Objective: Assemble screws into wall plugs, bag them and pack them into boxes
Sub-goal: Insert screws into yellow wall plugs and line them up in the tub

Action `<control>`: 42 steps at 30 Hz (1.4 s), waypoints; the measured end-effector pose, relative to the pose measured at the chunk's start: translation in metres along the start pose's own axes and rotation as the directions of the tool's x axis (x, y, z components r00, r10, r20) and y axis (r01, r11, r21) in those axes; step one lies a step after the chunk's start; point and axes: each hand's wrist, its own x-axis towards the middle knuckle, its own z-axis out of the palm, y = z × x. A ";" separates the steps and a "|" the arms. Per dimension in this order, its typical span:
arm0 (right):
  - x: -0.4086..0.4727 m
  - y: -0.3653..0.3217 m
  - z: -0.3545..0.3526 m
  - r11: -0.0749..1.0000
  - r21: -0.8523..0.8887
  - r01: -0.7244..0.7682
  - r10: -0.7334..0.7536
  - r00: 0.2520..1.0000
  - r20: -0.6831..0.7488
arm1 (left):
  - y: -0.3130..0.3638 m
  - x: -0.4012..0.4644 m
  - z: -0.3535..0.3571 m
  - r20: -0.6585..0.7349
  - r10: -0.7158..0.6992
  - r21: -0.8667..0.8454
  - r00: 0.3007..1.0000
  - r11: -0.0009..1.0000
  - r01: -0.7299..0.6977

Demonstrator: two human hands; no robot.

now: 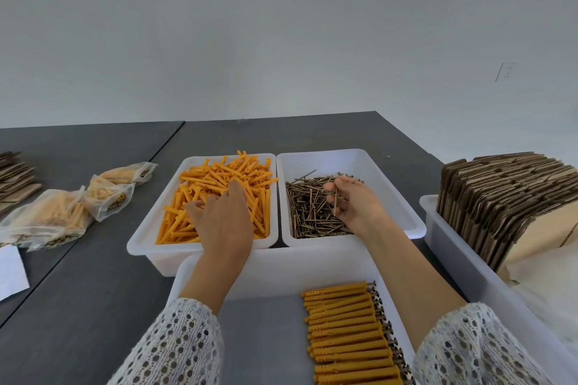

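Orange wall plugs fill a white bin left of centre. My left hand reaches into them, fingers down among the plugs; what it holds is hidden. Bronze screws fill a second white bin on the right. Above that pile my right hand pinches a screw held nearly upright. A near white tray carries a neat row of assembled plugs with screws.
Several filled clear bags lie on the dark table at the left, with a white paper and flat cardboard beyond. A white bin of folded cardboard boxes stands at the right.
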 end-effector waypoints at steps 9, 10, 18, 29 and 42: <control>-0.009 0.004 0.012 0.985 0.001 0.170 -0.168 0.976 -0.140 | 0.013 -0.008 0.001 -0.038 0.584 -0.436 0.811 0.720 -0.540; -0.011 0.006 0.015 0.980 0.035 0.196 -0.189 0.971 -0.144 | 0.014 -0.009 0.003 -0.022 0.605 -0.464 0.796 0.699 -0.544; -0.015 0.011 0.024 0.935 0.110 0.336 -0.301 0.920 -0.249 | 0.017 -0.008 0.010 0.015 0.593 -0.478 0.805 0.712 -0.515; -0.024 0.012 0.031 0.937 -0.096 0.335 -0.346 0.929 -0.129 | 0.016 -0.008 0.010 0.018 0.540 -0.510 0.842 0.729 -0.457; -0.021 0.010 0.026 0.922 0.003 0.388 -0.363 0.866 -0.344 | 0.019 -0.010 0.012 -0.011 0.488 -0.533 0.873 0.736 -0.418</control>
